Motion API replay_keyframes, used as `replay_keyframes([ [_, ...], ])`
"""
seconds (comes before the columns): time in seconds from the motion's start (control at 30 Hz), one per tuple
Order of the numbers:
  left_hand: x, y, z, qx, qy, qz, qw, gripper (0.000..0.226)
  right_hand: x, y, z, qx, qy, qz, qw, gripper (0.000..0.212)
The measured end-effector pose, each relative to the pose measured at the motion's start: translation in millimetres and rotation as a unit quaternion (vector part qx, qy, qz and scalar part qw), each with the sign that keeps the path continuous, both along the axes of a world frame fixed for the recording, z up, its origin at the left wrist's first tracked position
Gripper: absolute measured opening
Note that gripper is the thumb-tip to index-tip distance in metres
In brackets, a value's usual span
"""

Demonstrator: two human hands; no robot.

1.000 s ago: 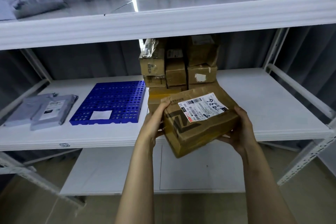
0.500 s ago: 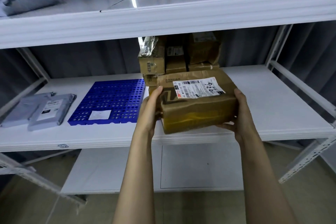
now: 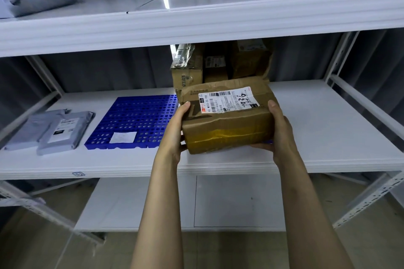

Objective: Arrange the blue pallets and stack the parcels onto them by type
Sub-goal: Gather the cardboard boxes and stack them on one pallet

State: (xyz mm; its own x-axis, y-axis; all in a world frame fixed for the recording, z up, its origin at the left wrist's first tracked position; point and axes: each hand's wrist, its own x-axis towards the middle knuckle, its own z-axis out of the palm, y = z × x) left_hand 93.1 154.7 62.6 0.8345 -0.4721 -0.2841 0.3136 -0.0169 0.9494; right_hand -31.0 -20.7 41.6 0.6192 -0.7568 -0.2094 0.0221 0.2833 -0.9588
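Observation:
I hold a brown cardboard parcel [image 3: 227, 129] with a white shipping label between both hands, just above the front of the middle shelf [image 3: 328, 137]. My left hand [image 3: 175, 133] grips its left end and my right hand [image 3: 281, 131] its right end, thumbs up the sides and fingers underneath. Right behind it rises a stack of cardboard parcels [image 3: 220, 63]; a sliver of blue shows below the held parcel's right corner. To the left lies a blue perforated pallet [image 3: 135, 118], bare except for a white sticker. Two grey mailer bags [image 3: 56, 129] lie left of it.
The upper shelf [image 3: 196, 19] hangs low over the parcel stack and carries grey bags [image 3: 32, 0] at its left end. White upright posts and braces frame both sides. The middle shelf's right half is bare white board. A lower shelf board [image 3: 218, 203] sits below.
The parcel has gone from tilted in front of the shelf to level, and has moved up and forward over the shelf edge towards the stack. Both hands kept their hold.

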Motion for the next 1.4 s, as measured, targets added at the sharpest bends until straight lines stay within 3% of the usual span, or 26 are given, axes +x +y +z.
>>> replay_keyframes([
  [0.13,-0.6,7.4,-4.3,-0.029,0.022,-0.024,0.999,0.052,-6.7,-4.2,5.0,0.001,-0.006,0.017,1.0,0.039],
  [0.27,-3.7,18.7,0.4,-0.047,0.008,-0.022,0.999,0.041,-5.1,-18.0,18.0,-0.002,0.005,-0.017,1.0,0.055],
  [0.43,-7.4,38.4,23.4,-0.085,-0.017,-0.022,0.996,0.023,28.4,-57.5,33.5,-0.126,0.033,-0.146,0.981,0.058],
  [0.57,-8.2,48.0,37.1,-0.098,-0.053,-0.009,0.994,0.021,69.7,-76.7,57.5,-0.226,0.09,-0.129,0.961,0.09],
  [0.73,-5.5,54.6,43.8,-0.11,-0.068,-0.002,0.992,0.03,110.6,-79.4,73.1,-0.308,0.194,-0.101,0.926,0.106],
  [0.9,-4.5,55.0,42.5,-0.103,-0.08,0.009,0.991,0.028,127.9,-73.7,70.0,-0.367,0.218,-0.147,0.892,0.124],
  [1.13,-1.7,45.6,38.0,-0.091,-0.075,0.022,0.993,0.032,139.7,-76.8,64.3,-0.423,0.222,-0.176,0.861,0.114],
  [1.4,-4.8,31.4,36.2,-0.068,-0.055,0.022,0.996,0.032,129.1,-91.9,59.5,-0.38,0.138,-0.245,0.881,0.097],
])
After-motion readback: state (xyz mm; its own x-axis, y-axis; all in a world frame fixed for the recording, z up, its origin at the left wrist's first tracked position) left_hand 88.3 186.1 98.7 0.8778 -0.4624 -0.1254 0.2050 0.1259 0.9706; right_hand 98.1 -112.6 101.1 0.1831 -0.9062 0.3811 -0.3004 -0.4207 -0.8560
